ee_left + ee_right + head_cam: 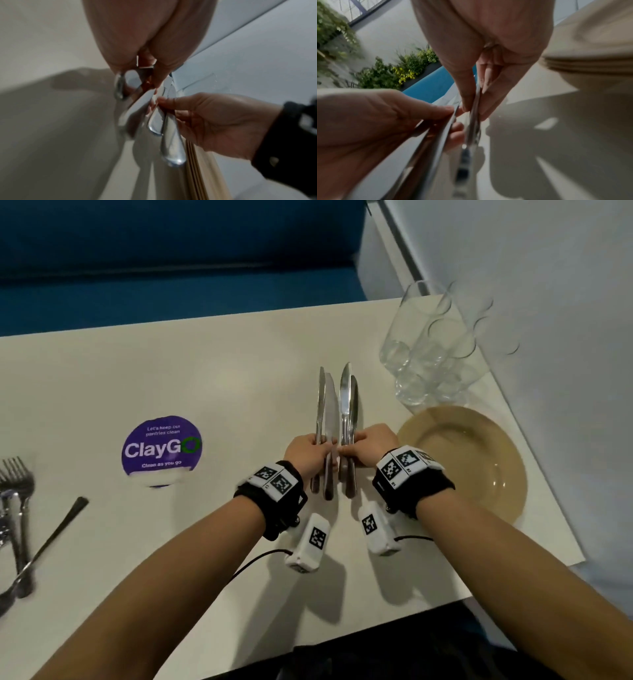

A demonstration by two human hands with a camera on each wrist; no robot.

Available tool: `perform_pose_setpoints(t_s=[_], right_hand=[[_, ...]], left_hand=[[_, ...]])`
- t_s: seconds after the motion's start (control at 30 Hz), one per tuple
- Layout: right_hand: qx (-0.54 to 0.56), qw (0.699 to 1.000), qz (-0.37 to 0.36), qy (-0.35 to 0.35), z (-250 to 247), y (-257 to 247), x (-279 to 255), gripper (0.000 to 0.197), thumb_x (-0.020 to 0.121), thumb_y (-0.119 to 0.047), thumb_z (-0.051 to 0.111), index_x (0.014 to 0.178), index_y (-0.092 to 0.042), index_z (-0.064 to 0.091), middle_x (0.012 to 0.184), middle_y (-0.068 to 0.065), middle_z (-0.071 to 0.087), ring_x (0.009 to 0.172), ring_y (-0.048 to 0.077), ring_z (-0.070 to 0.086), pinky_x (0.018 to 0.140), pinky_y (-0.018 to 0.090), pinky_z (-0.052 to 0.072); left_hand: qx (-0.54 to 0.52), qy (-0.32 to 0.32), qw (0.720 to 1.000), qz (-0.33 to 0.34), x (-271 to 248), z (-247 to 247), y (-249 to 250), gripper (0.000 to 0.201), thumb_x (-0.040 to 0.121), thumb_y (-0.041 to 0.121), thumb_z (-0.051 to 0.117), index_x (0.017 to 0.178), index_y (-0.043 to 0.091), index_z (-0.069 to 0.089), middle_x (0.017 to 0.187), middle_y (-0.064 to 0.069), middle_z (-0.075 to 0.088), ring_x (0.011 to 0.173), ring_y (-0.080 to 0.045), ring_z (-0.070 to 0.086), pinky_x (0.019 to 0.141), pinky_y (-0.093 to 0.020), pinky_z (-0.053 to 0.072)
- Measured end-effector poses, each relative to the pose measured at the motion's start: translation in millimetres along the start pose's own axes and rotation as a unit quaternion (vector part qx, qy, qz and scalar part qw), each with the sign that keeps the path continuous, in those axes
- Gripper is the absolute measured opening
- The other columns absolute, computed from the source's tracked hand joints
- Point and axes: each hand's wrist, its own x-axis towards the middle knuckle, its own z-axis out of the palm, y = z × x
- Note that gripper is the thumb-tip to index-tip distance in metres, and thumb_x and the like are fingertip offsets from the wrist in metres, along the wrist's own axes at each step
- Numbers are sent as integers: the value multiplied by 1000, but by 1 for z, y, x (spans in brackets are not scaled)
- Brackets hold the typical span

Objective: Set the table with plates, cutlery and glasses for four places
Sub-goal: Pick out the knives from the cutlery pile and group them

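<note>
Head view: I log four knives, two pinched in my left hand (310,451) and two in my right hand (371,445), fingers curled tight about the necks where blade meets handle; left pair (325,412) and right pair (347,402) stand side by side, nearly touching, above the pale matte surface (205,378), long axes pointing away from me, blades far, handles toward my wrists. Stacked tan plates (479,460) lie just right of the right hand, clear glasses (428,354) beyond them; forks (17,491) are well apart at far left. I judge the split into place-sets comes next, each hand equally near. Left wrist view: polished steel handles (171,142), rounded teardrop ends, smooth and mirror-bright. Right wrist view: thumb and fingers (465,97) clamp thin, blurred metal; plate rims (590,63) are glossy and layered.
</note>
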Motion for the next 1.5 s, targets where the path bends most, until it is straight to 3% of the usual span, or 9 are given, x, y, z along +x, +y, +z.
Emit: perform_pose_setpoints(t_s=[0.1, 0.23, 0.33, 0.5, 0.77, 0.87, 1.1, 1.4, 1.5], right_hand=[[-68, 998, 2, 6, -15, 9, 12, 16, 75, -24, 77, 68, -13, 67, 68, 2, 66, 68, 17, 62, 53, 22, 45], [-115, 993, -9, -6, -16, 11, 17, 22, 73, -27, 79, 82, -8, 71, 76, 5, 68, 70, 19, 64, 50, 20, 45], [-143, 990, -17, -15, -14, 10, 20, 25, 73, -25, 78, 86, -6, 69, 83, 8, 70, 70, 22, 65, 48, 21, 44], [-210, 977, -28, -26, -16, 10, 18, 25, 79, -22, 74, 94, -5, 62, 98, 12, 68, 78, 24, 60, 65, 24, 45], [-274, 961, -35, -32, -21, 11, 12, 32, 77, -22, 77, 99, -3, 63, 102, 11, 67, 96, 26, 64, 70, 25, 45], [-285, 957, -51, -27, -20, 10, 11, 26, 79, -21, 75, 94, -4, 61, 102, 13, 67, 97, 27, 64, 71, 26, 44], [-295, 953, -75, 11, -26, 5, 14, 17, 88, -12, 63, 100, 0, 62, 105, 15, 67, 101, 28, 62, 71, 27, 43], [-293, 951, -89, 34, -19, 8, 19, 25, 87, -13, 63, 107, -2, 56, 110, 15, 64, 103, 29, 61, 73, 29, 42], [-263, 961, -79, 27, -18, 9, 17, 36, 86, -23, 66, 111, -1, 53, 111, 15, 62, 103, 30, 60, 71, 29, 40]], left_hand=[[38, 20, 999, 0, 6, 19, 1, 15, 93, 8, 53, 82, 8, 63, 66, -11, 62, 52, -19, 63, 48, -24, 53], [118, 65, 991, 9, 11, 31, 2, 19, 91, 22, 57, 76, 12, 65, 88, -16, 72, 84, -31, 68, 75, -34, 55], [176, 94, 980, 24, 10, 34, 5, 16, 90, 20, 57, 90, 10, 70, 93, -14, 71, 82, -28, 65, 75, -29, 50], [212, 110, 971, 25, 12, 38, 6, 9, 87, 19, 63, 89, 12, 68, 98, -10, 72, 94, -26, 66, 87, -33, 52], [265, 103, 959, 10, 18, 33, 5, 30, 83, 31, 70, 63, 19, 52, 69, 1, 62, 75, -18, 60, 64, -25, 45], [281, 120, 952, 17, 18, 34, 5, 37, 88, 35, 61, 59, 17, 48, 62, 3, 52, 72, -18, 55, 66, -26, 40], [316, 117, 941, 39, 10, 23, 2, 26, 86, 35, 66, 81, 12, 54, 81, -2, 59, 81, -19, 57, 70, -26, 42], [362, 81, 928, 30, 4, 27, 4, 43, 75, 36, 77, 59, 15, 43, 81, -9, 62, 80, -24, 59, 71, -33, 47], [343, 91, 934, 32, 7, 28, 0, 38, 71, 37, 80, 69, 15, 49, 84, -5, 61, 83, -23, 59, 71, -31, 45]])
